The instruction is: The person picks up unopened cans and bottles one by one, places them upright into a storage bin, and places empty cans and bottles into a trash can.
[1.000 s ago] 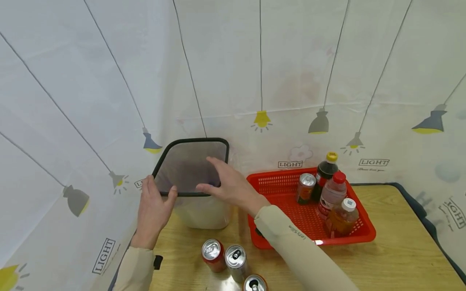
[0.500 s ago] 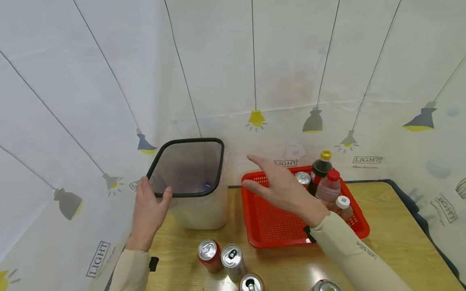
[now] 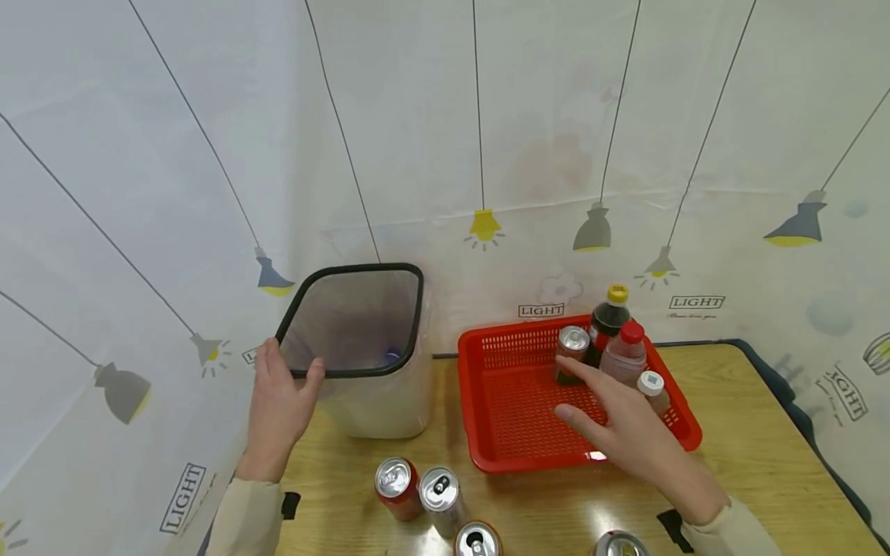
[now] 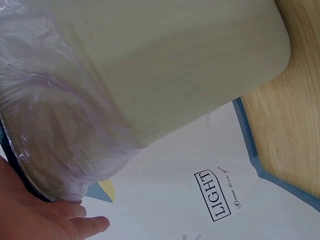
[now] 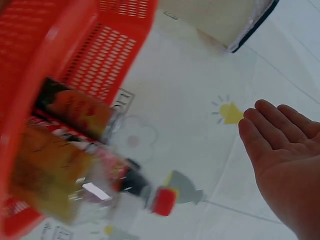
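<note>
My left hand [image 3: 278, 417] rests on the black rim of a pale bin [image 3: 378, 413], fingers extended along its left corner. In the left wrist view, a thin plastic liner [image 4: 60, 110] hangs over the bin's outside. My right hand [image 3: 636, 428] is spread above the front right of a red basket [image 3: 514, 421] and holds nothing. Inside the basket's right half stand a drink can [image 3: 573, 341], a dark bottle with a yellow cap [image 3: 610, 315], a red-capped bottle [image 3: 624, 359] and a white-capped bottle [image 3: 653, 388], partly hidden by my right hand.
In front of the bin, a red can [image 3: 398, 490], a silver can [image 3: 442, 498] and an opened can [image 3: 478, 539] stand on the wooden table [image 3: 730, 432]. Another can [image 3: 621, 544] is cut off at the bottom edge. A small blue object [image 3: 392, 357] shows inside the bin.
My right hand has moved from over the bin rightward to the basket's front right, staying spread. The left hand has stayed at the rim. The view has shifted slightly right.
</note>
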